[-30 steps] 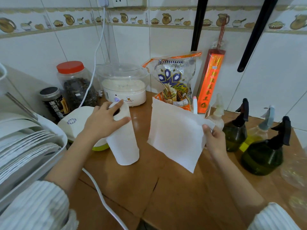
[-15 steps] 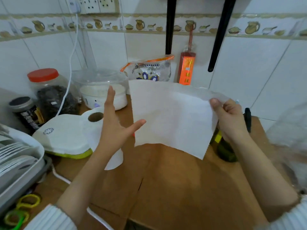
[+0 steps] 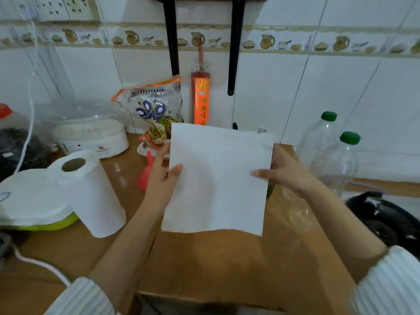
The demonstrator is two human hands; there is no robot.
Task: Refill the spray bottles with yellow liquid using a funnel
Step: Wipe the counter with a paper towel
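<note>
A white paper towel sheet (image 3: 216,178) hangs upright over the brown counter (image 3: 204,264), held on both sides. My left hand (image 3: 162,176) pinches its left edge and my right hand (image 3: 284,171) pinches its right edge. The sheet hides the spray bottles; only two nozzle tips (image 3: 235,126) poke above its top edge and a bit of green shows at its right edge. A pink funnel (image 3: 146,173) stands behind my left hand, partly hidden.
A paper towel roll (image 3: 91,192) stands left of the sheet, beside a white and green appliance (image 3: 31,201) with a cord. Two clear bottles with green caps (image 3: 334,160) stand at the right. A snack bag (image 3: 154,108), a steamer (image 3: 91,130) and a jar line the wall.
My left hand left the roll and took hold of the sheet's left edge. The sheet now hangs flat between both hands, and the view has shifted to the right.
</note>
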